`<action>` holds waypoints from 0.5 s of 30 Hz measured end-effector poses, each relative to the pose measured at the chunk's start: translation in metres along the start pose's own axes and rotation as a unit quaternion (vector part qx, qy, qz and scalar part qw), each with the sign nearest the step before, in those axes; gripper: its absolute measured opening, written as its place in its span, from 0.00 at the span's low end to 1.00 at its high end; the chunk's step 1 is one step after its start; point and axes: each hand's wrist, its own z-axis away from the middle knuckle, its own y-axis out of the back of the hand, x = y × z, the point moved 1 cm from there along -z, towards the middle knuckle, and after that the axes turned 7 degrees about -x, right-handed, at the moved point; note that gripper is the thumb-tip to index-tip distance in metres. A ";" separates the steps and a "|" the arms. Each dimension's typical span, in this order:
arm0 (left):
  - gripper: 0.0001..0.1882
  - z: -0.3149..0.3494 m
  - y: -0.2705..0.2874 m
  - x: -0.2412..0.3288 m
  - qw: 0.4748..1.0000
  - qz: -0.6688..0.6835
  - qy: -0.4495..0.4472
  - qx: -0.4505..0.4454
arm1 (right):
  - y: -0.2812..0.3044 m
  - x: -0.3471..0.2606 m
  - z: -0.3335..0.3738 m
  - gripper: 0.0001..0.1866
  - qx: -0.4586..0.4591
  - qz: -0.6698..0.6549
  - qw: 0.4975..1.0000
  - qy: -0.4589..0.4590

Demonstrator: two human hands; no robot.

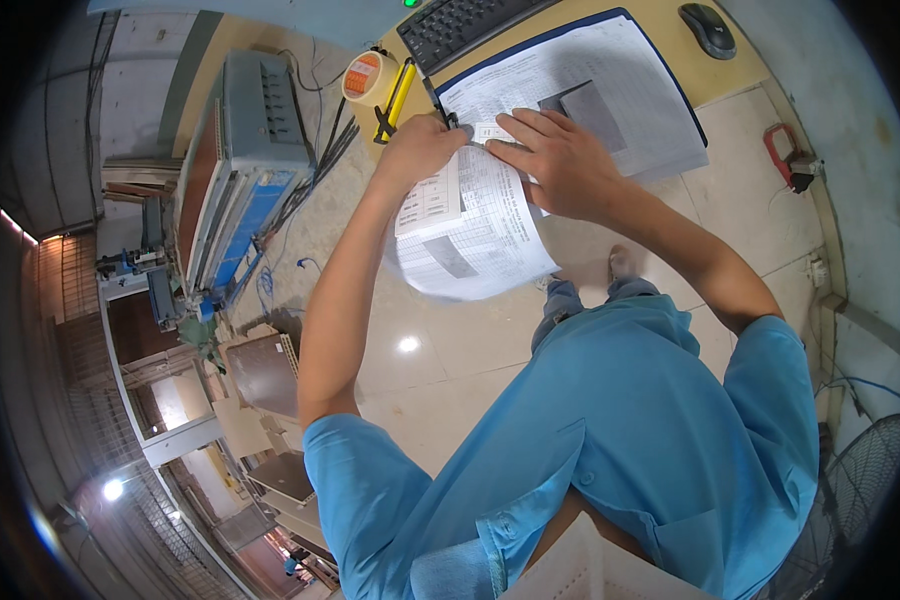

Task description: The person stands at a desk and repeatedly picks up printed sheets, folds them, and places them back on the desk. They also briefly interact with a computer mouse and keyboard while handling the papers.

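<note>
Person in a blue shirt stands at the yellow desk's edge; printed sheets hang over it. Left hand is closed around a pen at the sheets' top; right hand lies open, palm flat on them. Beyond: open folder, tape roll, yellow-handled tool, keyboard, mouse.

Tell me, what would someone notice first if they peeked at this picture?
First, the two hands, left hand and right hand, pressing down on printed sheets of paper that hang over the desk edge in the upper middle. Next, the bright blue shirt filling the bottom, and the roll of tape beside the keyboard.
</note>
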 end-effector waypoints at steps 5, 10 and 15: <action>0.27 -0.003 0.000 0.003 0.998 -0.054 0.021 -0.009 | -0.001 0.000 0.001 0.28 -0.036 0.003 0.999 -0.012; 0.32 0.004 0.000 0.008 0.996 -0.090 0.023 0.000 | 0.006 0.003 -0.002 0.33 -0.100 -0.009 0.994 -0.038; 0.33 0.054 0.008 -0.010 0.987 0.136 -0.015 0.084 | 0.054 0.008 0.004 0.34 -0.011 -0.095 0.994 -0.051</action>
